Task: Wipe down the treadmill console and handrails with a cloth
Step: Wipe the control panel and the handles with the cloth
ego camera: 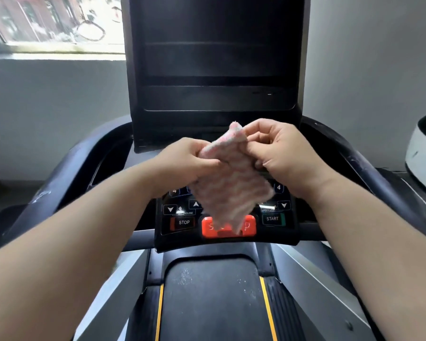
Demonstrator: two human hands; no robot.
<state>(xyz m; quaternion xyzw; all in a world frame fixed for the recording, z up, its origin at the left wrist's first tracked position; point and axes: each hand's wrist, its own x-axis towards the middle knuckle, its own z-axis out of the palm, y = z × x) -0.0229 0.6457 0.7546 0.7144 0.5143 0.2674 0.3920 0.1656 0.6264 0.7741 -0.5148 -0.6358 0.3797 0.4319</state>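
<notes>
**Aloft over the keypad, a cloth in two hands**

Both hands meet just below the treadmill's tall dark screen [217, 57]. The left hand [190, 161] curls fingers and thumb round the near edge of a pink-and-white striped terry cloth [229, 183]. The right hand [280, 153] pinches its upper corner, fingertips partly hidden behind the fabric. The cloth hangs between them in front of the black control panel [165, 239]. Its lower tip covers the middle letters of the wide red stop button [250, 226], and whether it touches the button cannot be told. Several keys are hidden behind the hands and cloth. Curved black handrails run outward past each forearm: the left handrail [67, 173] and the right handrail [369, 168]. Beyond the right hand, a white rounded object [423, 153] is cut off by the frame edge.
</notes>
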